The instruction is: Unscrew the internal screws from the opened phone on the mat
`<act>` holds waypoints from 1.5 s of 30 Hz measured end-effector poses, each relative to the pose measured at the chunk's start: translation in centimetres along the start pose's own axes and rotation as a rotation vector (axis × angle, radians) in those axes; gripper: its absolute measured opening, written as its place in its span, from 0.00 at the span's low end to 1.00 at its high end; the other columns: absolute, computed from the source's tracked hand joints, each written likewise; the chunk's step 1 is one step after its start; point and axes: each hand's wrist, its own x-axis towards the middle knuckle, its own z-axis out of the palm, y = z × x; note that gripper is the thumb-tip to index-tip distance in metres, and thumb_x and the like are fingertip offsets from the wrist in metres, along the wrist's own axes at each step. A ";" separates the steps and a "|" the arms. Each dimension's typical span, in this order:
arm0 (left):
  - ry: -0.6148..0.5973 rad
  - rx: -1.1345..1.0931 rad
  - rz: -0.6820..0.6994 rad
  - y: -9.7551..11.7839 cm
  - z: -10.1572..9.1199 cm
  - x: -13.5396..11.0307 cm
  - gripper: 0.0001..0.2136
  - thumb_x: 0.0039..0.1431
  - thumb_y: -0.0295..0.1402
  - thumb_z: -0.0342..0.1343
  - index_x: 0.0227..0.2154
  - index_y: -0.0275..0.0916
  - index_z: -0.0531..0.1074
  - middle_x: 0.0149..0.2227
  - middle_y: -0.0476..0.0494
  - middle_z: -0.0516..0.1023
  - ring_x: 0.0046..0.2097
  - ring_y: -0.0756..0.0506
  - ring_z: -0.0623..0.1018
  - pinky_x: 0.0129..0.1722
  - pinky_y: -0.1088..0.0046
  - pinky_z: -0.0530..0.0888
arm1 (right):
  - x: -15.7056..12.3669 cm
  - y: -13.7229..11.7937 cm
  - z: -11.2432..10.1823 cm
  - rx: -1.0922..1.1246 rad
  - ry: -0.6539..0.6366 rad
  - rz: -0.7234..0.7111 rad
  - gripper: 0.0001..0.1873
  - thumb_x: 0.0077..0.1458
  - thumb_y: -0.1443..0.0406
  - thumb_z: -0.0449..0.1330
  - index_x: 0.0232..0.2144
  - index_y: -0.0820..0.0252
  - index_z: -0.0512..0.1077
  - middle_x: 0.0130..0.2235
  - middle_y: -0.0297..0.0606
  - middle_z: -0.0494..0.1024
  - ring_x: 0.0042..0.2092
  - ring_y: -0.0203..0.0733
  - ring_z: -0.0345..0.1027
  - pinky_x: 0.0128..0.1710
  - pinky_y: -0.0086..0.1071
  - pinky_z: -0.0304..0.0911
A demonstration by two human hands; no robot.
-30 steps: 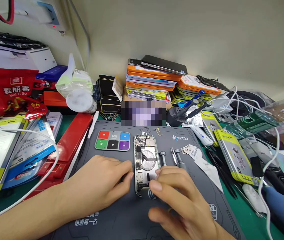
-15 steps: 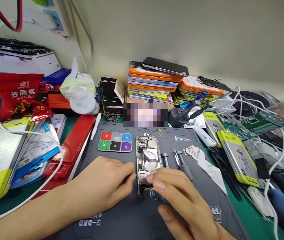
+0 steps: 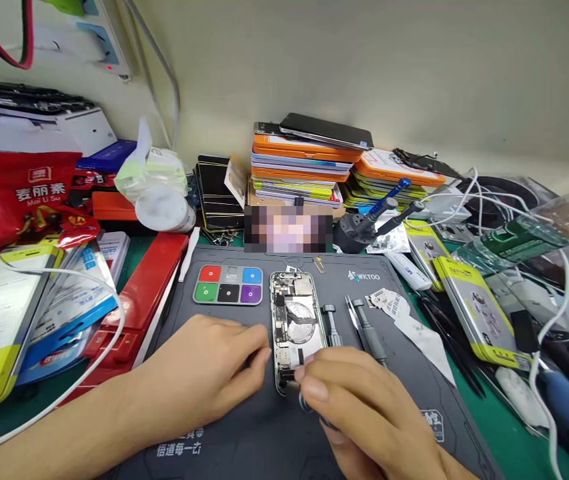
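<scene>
One view, from our head camera, shows a grey mat (image 3: 244, 433) on a green table (image 3: 519, 460), against a pale wall (image 3: 414, 80). Both sides are crowded (we see more clutter than bench out there): a red stapler (image 3: 139, 300) and a red packet (image 3: 37, 193) to the left, a green bottle (image 3: 514, 247) to the right. Boxes (image 3: 299, 167) stack up near the wall.

Our opened phone (image 3: 300, 323) lies flat on the mat, its innards facing up, between our hands. Our left hand (image 3: 219, 363) rests low beside its left edge, fingers curled in and thumb near the forefinger; we cannot tell whether it grips anything. Our right hand (image 3: 374, 407) arches over the lower right corner, fingers bent and close together. A ringed thing (image 3: 305, 402) peeks out beneath them; whether it is held, we cannot tell.
</scene>
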 end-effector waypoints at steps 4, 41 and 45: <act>0.010 0.009 0.013 0.0 0.0 0.0 0.11 0.75 0.33 0.43 0.33 0.43 0.62 0.27 0.53 0.72 0.27 0.47 0.72 0.29 0.70 0.58 | 0.2 -0.3 -0.6 -0.029 -0.124 0.066 0.22 0.68 0.78 0.52 0.61 0.68 0.69 0.51 0.47 0.79 0.57 0.44 0.75 0.60 0.38 0.74; 0.044 -0.006 0.036 -0.1 0.1 0.0 0.11 0.75 0.32 0.45 0.32 0.43 0.61 0.27 0.54 0.71 0.26 0.48 0.70 0.29 0.69 0.57 | -0.2 -0.7 -0.2 -0.054 -0.133 0.052 0.28 0.60 0.82 0.53 0.62 0.69 0.66 0.50 0.47 0.81 0.56 0.44 0.76 0.60 0.38 0.76; 0.041 -0.009 0.029 -0.1 0.2 -0.1 0.10 0.74 0.32 0.45 0.33 0.43 0.62 0.27 0.54 0.72 0.27 0.48 0.71 0.29 0.69 0.57 | -0.1 -0.8 -0.3 -0.069 -0.127 0.061 0.27 0.61 0.81 0.54 0.62 0.68 0.67 0.48 0.46 0.82 0.54 0.43 0.78 0.59 0.38 0.77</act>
